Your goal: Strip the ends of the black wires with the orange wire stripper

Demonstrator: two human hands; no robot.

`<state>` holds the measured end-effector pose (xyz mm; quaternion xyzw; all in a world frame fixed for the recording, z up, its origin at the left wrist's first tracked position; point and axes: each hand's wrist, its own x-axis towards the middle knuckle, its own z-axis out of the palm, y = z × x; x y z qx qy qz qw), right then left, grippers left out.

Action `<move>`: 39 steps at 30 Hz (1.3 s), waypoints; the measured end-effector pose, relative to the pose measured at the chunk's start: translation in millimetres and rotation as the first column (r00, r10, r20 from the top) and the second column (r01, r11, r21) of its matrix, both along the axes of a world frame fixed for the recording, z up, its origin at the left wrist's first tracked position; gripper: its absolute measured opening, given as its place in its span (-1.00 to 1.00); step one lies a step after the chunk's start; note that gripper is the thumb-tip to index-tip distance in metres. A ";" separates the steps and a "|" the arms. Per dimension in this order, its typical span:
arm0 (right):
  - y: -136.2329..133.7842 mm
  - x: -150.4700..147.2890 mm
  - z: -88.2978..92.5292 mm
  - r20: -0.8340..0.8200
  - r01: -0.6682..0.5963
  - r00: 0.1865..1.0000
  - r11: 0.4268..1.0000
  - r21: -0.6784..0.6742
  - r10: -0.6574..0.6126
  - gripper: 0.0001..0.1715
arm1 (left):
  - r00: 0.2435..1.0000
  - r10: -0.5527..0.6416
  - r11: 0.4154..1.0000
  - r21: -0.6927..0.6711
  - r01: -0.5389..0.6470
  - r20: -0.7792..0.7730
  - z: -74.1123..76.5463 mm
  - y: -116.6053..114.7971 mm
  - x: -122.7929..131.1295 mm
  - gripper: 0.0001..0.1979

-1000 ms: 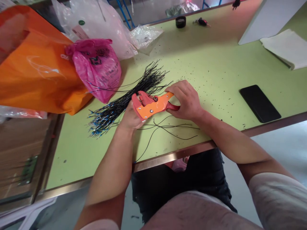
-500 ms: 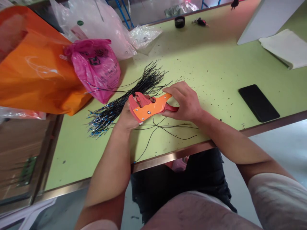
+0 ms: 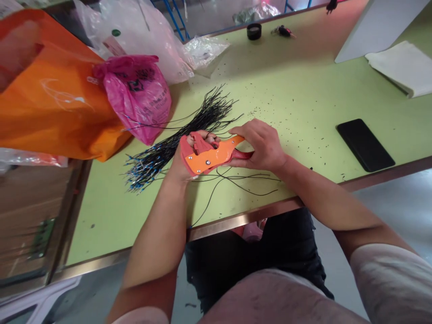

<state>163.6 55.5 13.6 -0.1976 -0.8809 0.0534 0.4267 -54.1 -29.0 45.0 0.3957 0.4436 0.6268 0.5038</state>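
Orange wire stripper, light but stiff, rests over the table, your left hand curling fingers round its head, your right hand closed on its red handle, the surest place to hold.

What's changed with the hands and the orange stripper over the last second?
The stripper has tilted, its head end dropping down and to the left. The left hand has shifted its hold, with its fingers now curled over the head. The right hand has moved slightly down, still gripping the handle. Nothing was let go. The wire bundle and phone stayed where they were.
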 end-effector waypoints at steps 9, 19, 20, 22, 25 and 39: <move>6.2 -1.3 -6.1 -0.037 -0.029 0.999 0.999 -0.018 0.028 -0.10 | 0.998 0.044 0.998 0.032 -0.045 0.045 -2.6 2.9 -0.4 -0.53; 9.6 -1.2 -5.7 -0.085 -0.025 0.996 0.999 -0.025 0.023 -0.12 | 1.000 -0.007 0.994 0.109 0.008 -0.018 -10.5 0.3 -2.3 -0.50; 9.3 -1.2 -5.7 -0.081 -0.029 0.996 0.999 -0.019 0.028 -0.12 | 1.000 -0.008 0.994 0.112 0.011 -0.025 -10.8 0.4 -3.1 -0.50; 8.7 -1.0 -5.3 -0.073 -0.032 0.997 0.999 -0.012 0.031 -0.11 | 0.999 -0.003 0.994 0.110 0.007 -0.039 -10.7 0.6 -4.2 -0.49; 7.9 -0.9 -3.4 -0.060 -0.032 0.998 0.999 -0.014 0.031 -0.12 | 0.999 0.006 0.996 0.092 -0.002 -0.037 -9.6 0.3 -4.1 -0.47; 1.5 2.8 4.8 0.003 -0.001 1.000 0.998 -0.065 0.001 -0.24 | 0.996 -0.051 0.988 0.140 0.062 -0.075 -18.8 -0.9 -17.1 -0.40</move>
